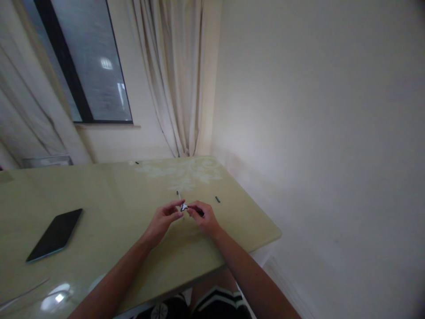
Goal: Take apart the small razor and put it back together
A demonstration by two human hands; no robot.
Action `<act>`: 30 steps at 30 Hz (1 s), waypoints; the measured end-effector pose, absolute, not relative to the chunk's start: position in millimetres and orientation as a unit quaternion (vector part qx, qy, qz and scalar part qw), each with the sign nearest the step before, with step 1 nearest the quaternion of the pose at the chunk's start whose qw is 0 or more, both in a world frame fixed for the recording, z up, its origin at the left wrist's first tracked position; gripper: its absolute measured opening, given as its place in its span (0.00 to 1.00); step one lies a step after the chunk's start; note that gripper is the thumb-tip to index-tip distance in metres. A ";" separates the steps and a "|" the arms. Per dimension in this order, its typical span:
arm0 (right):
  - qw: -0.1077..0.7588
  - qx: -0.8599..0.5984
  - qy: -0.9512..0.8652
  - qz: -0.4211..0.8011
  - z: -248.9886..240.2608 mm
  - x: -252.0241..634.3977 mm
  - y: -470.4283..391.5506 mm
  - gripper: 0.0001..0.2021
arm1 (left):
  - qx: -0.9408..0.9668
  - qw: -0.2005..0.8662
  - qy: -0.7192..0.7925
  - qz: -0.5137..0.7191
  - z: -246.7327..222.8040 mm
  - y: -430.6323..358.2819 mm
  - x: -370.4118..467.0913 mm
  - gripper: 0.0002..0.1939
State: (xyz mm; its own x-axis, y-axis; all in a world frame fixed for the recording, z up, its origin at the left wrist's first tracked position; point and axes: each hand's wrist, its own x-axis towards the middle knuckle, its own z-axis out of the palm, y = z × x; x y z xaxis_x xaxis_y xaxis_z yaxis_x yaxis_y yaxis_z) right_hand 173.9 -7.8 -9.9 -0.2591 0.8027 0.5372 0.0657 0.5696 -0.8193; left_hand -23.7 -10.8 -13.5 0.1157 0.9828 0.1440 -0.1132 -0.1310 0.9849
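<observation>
Both hands meet above the pale green table [133,199], near its right end. Between thumb and fingers, my left hand [163,220] pinches a small white and dark piece [183,207]. From the right, my right hand [204,217] has its fingers closed at the same piece, with something dark partly hidden under them. Just beyond the fingertips lies a thin white stick-like item [179,195] with a dark end. A short dark piece [217,199] rests on the table to the right of my hands. What the small piece is cannot be made out.
A black tablet-like slab [56,235] lies on the table at the left. Another tiny dark item [137,162] is near the far edge. A thin cable [25,293] lies at the lower left. Curtains, a window and a wall border the table.
</observation>
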 end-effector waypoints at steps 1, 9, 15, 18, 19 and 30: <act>0.526 -0.304 -0.710 0.355 -9.3 173.5 -8.3 0.15 | 0.536 0.519 0.407 0.527 -13.7 -10.8 -23.5 0.30; 0.520 -0.312 -0.697 0.383 -12.2 171.6 -7.3 0.14 | 0.509 0.535 0.418 0.529 -15.5 -9.3 -18.4 0.31; 0.516 -0.322 -0.672 0.423 -14.7 171.2 -2.5 0.15 | 0.532 0.503 0.432 0.527 -14.7 -9.1 -17.5 0.31; 0.518 -0.322 -0.637 0.471 -14.4 170.1 0.1 0.17 | 0.558 0.488 0.428 0.518 -11.6 -9.2 -20.9 0.30; 0.519 -0.320 -0.632 0.477 -14.4 169.7 0.6 0.17 | 0.563 0.484 0.429 0.514 -10.7 -9.4 -22.2 0.30; 0.506 -0.314 -0.625 0.504 -14.4 170.6 3.2 0.20 | 0.578 0.460 0.432 0.518 -2.7 -14.1 -20.0 0.31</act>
State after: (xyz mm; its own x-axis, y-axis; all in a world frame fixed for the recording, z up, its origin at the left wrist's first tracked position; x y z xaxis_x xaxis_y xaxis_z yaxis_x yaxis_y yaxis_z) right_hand 170.6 3.2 -14.4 -0.2906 0.9031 0.3163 -0.1183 0.2941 -0.9484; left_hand -20.0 -14.1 -2.7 0.0904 0.9753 0.2014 0.0224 -0.2042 0.9787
